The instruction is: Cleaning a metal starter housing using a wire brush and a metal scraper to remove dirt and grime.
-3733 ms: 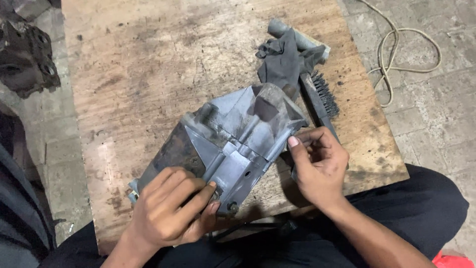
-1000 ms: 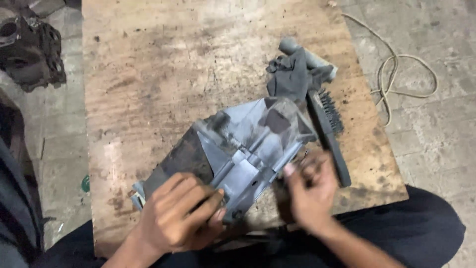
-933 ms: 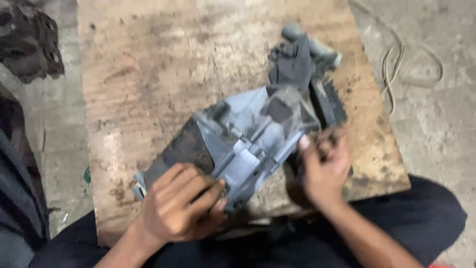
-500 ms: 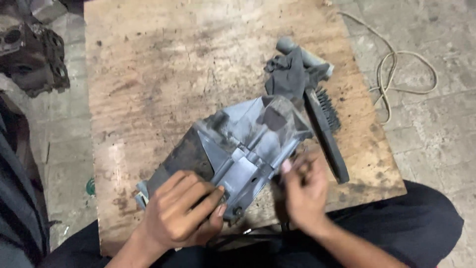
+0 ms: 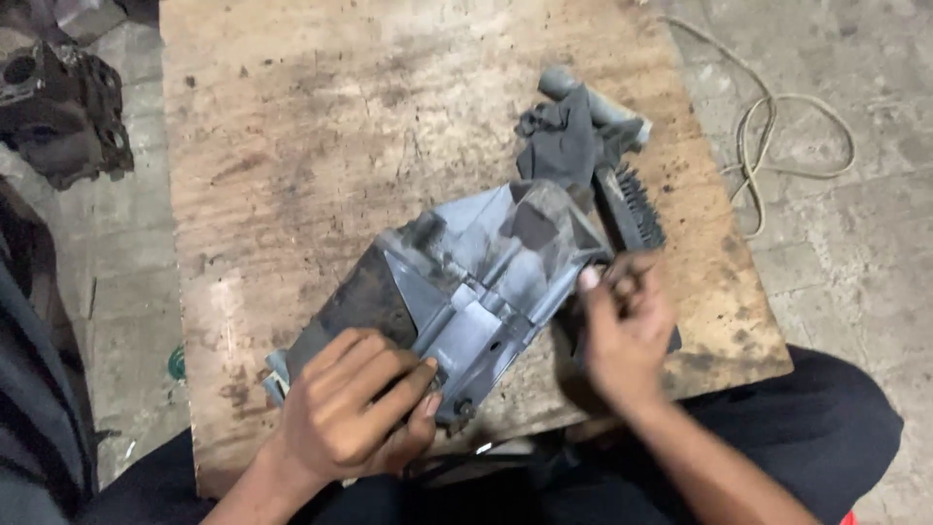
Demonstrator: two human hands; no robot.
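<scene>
Here the left hand [image 5: 350, 413] presses the grey metal part [image 5: 457, 292] down on the counter [image 5: 321, 126]; the right hand [image 5: 627, 335], at three o'clock, pinches something small, fingers closed.

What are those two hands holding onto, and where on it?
The left hand presses down on the near, lower end of the grey metal casting. The right hand pinches something small at its right edge; what, cannot be told.

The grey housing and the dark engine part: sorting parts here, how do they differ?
The grey housing lies on the wooden board under both hands; the dark engine part sits on the floor, untouched. The housing is pale grey and angular; the engine part is near black and lumpy. Both look grimy.
</scene>
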